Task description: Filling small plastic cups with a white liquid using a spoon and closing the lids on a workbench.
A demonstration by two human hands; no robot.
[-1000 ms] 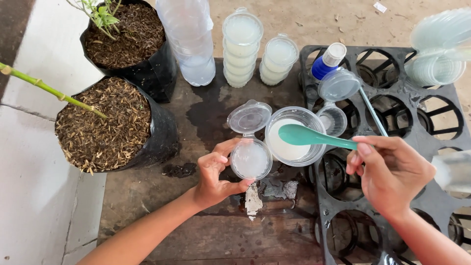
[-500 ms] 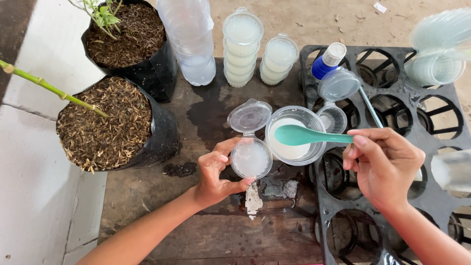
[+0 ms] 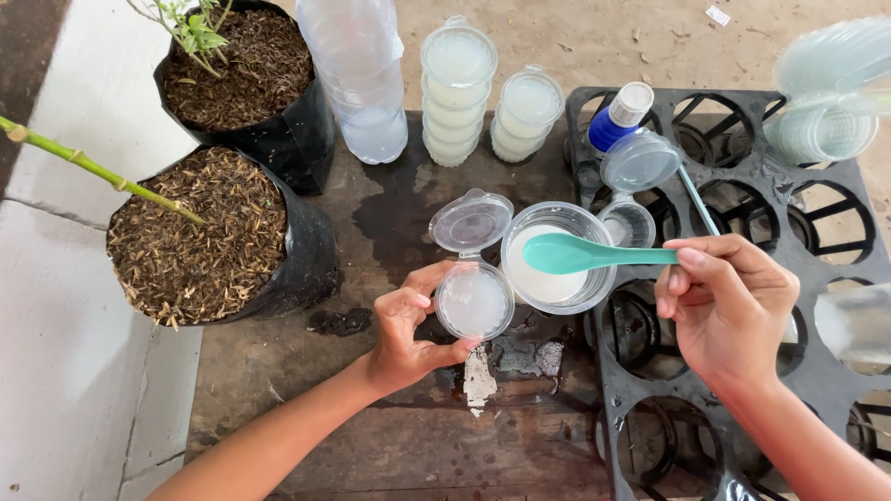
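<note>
My left hand (image 3: 408,327) grips a small clear plastic cup (image 3: 473,301) holding white liquid, its hinged lid (image 3: 471,222) flipped open behind it. My right hand (image 3: 729,306) pinches the handle of a teal plastic spoon (image 3: 580,252). The spoon's bowl hovers over a larger clear cup (image 3: 555,257) with white liquid, right beside the small cup. Both cups rest on a dark, wet wooden board (image 3: 371,427).
Two stacks of filled lidded cups (image 3: 457,91) stand behind, next to a clear bottle (image 3: 358,74). Two black bags of soil with plants (image 3: 200,243) sit at the left. A black plastic tray with round holes (image 3: 742,176) lies at the right, holding a blue-capped bottle (image 3: 617,121) and empty cups (image 3: 821,130).
The spoon has shifted a little left over the larger cup. My left hand keeps hold of the small cup in the same spot.
</note>
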